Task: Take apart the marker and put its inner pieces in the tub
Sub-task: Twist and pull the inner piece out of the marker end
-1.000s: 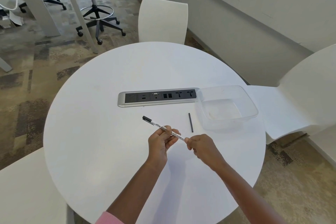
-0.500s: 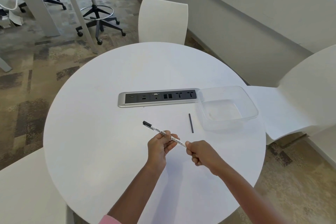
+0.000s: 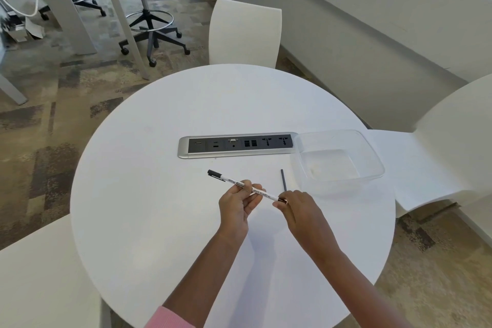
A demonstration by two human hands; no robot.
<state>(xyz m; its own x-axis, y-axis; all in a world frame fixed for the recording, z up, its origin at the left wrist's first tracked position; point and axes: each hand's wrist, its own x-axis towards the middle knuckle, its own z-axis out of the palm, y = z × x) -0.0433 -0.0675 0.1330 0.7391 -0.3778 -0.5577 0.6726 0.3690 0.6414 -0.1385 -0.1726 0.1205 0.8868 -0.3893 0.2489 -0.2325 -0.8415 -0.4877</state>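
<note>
**Spotter:** Where's the marker [image 3: 247,187] now?

**Operator:** I have it held above the surface [image 3: 159,221], off to the tub's [image 3: 372,157] near-left side. My left hand [image 3: 238,201] wraps around the middle of the barrel. My right hand [image 3: 295,208] pinches the rear end between its fingertips.

**Spotter:** Which way does it point?

**Operator:** Its long axis runs diagonally and close to level. The black capped end points away from the tub, and the rear end faces back toward the tub's near corner.

**Spotter:** What worries you?

**Operator:** I'd judge the end piece to be the risk. If it lets go suddenly under my pull, my right hand may jerk back and the small part could shoot off the surface instead of reaching the tub. I can't tell whether it's loose yet, because my fingers cover it. My left grip sits on smooth printed plastic, so a twist may just spin the barrel.

**Spotter:** Anything else?

**Operator:** A thin black rod [image 3: 283,180] lies on the surface just beside the tub's left wall, not inside it. Its near end is right by my right knuckles, so a careless jerk could knock it rolling.
</note>
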